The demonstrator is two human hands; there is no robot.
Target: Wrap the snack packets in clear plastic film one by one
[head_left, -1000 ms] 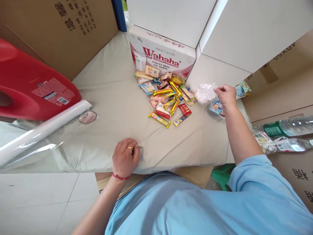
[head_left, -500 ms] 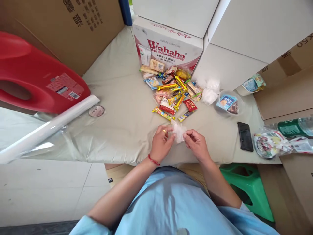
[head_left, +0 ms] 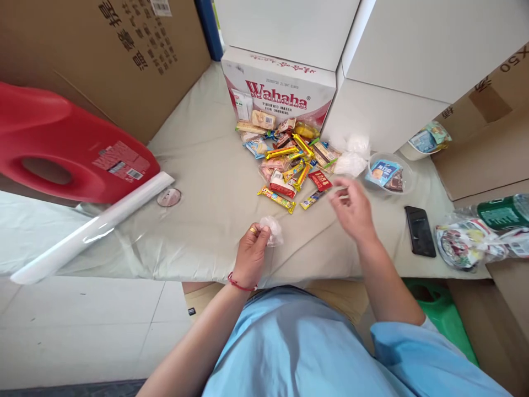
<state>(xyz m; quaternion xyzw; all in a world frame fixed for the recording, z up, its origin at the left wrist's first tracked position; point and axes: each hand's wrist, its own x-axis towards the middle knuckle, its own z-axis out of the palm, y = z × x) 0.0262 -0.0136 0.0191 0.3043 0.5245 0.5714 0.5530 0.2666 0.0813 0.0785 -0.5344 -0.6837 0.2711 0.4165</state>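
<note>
My left hand [head_left: 252, 249] pinches a crumpled piece of thin clear plastic [head_left: 271, 231] between thumb and fingers, just above the front of the cloth-covered table. My right hand [head_left: 351, 207] is raised farther out, slightly blurred, its fingers apart and nothing visible in them. It is close to a pile of wrapped snacks [head_left: 285, 151] and to white plastic bundles [head_left: 351, 164]. At the pile's near edge lie a yellow snack stick [head_left: 276, 199] and a small red packet [head_left: 320, 180]. A clear round bowl [head_left: 407, 176] holding a blue packet [head_left: 383, 172] stands right of the bundles.
Behind the snacks stands a Wahaha carton [head_left: 279, 82] against white boxes. To the left are a red jug [head_left: 74, 149], a roll of clear film [head_left: 95, 226] and a round disc [head_left: 168, 197]. A phone [head_left: 420, 231] and a green-labelled bottle [head_left: 502, 215] lie right.
My right hand has let go of the clear plastic and moved forward and right toward the white bundles. My left hand has shifted left, keeping the plastic. The view has turned slightly.
</note>
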